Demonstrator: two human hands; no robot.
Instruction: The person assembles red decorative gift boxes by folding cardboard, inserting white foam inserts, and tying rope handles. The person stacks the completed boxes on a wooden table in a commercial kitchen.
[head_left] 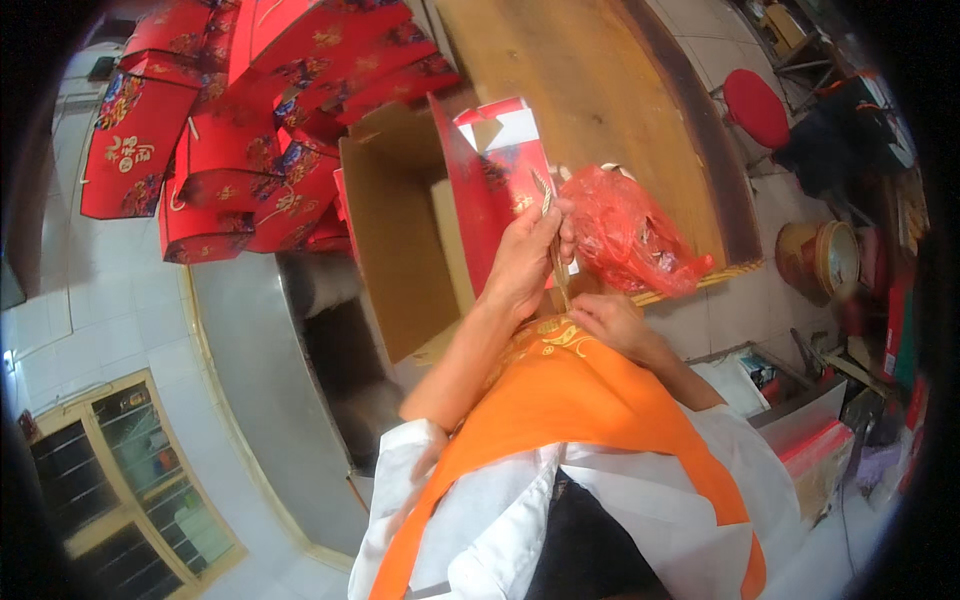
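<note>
In front of my body, my left hand (530, 245) is closed round a bundle of beige cord (557, 268), whose looped end sticks up above the fingers. Lower down, my right hand (612, 322) pinches the trailing part of the same cord close to my orange apron (600, 390). Just beyond my left forearm stands an open red gift box (400, 230) with a bare brown cardboard inside. Its red flap (465, 195) is raised near my left hand. A crumpled red plastic bag (635, 230) lies on the table to the right of the hands; its contents are unclear.
Many red printed boxes with cord handles (225, 150) are piled at the far left. The wooden table (570, 75) stretches away ahead. A red round stool (756, 108) and a round wooden tub (820, 258) stand on the tiled floor at right. Clutter lies at the lower right.
</note>
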